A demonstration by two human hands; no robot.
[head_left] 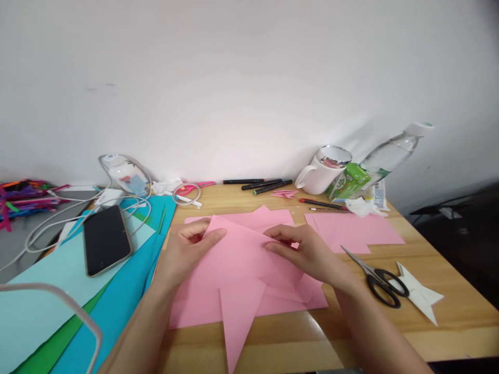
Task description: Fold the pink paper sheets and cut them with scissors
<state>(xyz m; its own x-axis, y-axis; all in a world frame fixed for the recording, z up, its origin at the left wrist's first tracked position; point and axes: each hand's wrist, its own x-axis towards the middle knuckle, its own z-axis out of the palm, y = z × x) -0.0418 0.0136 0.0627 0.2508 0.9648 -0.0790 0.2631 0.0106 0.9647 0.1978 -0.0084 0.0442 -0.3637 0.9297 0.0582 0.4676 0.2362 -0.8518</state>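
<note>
Both of my hands hold one piece of folded pink paper [241, 265] above the table. My left hand [191, 246] pinches its upper left corner between thumb and fingers. At the upper right edge, my right hand [298, 249] grips it the same way, thumb in front and fingers behind. A long pointed flap of the paper hangs down towards me. Under it lie more pink sheets [191, 309], partly hidden by the held piece. Scissors [380, 280] with black handles lie to the right of my right forearm, touching a folded white paper shape [419, 293].
A phone [107, 240] rests on blue and green sheets [128, 306] at left, among white cables. Along the wall stand a white bottle [127, 174], markers [261, 184], a mug [323, 169], a green carton [348, 181] and a clear bottle [393, 153]. More pink paper [351, 229] lies right.
</note>
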